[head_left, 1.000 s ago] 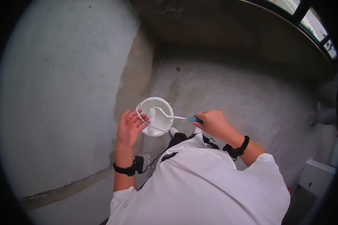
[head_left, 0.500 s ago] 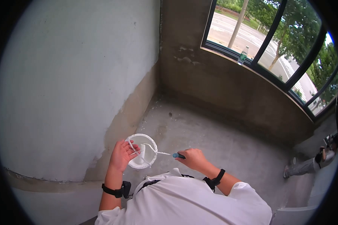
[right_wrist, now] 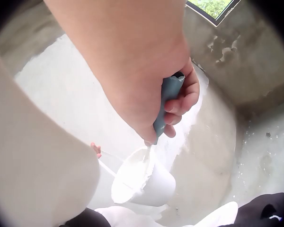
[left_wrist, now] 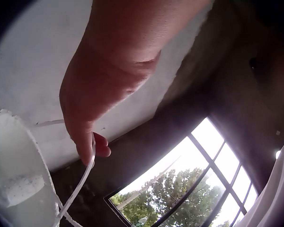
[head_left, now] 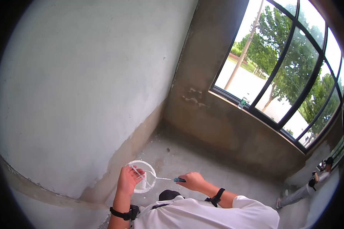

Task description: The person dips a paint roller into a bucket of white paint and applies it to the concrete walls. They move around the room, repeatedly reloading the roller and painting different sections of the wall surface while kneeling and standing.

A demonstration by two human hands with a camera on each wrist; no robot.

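Observation:
My left hand (head_left: 129, 179) holds up a white bucket by its thin wire handle (left_wrist: 80, 184), which runs between thumb and fingers. The bucket (right_wrist: 160, 187) hangs tilted in the right wrist view, its rim crusted with white paint. In my right hand (head_left: 195, 182) is a paint roller, gripped by its blue handle (right_wrist: 167, 97). The roller's paint-coated rod (head_left: 164, 178) crosses the bucket rim. Inside the bucket lies the white roller sleeve (left_wrist: 23, 190), visible in the left wrist view.
A pale painted wall (head_left: 84, 84) rises on the left, with bare plaster along its lower edge. A bottle (head_left: 242, 102) stands on the sill of the dark-framed window (head_left: 283, 76). At the far right is another person (head_left: 304, 191). Paint specks dot the grey floor (head_left: 210, 164).
The head view has tilted up, bringing the window, bottle and other person into sight. Both hands keep their hold on the bucket handle and the roller, which appear lower in the view.

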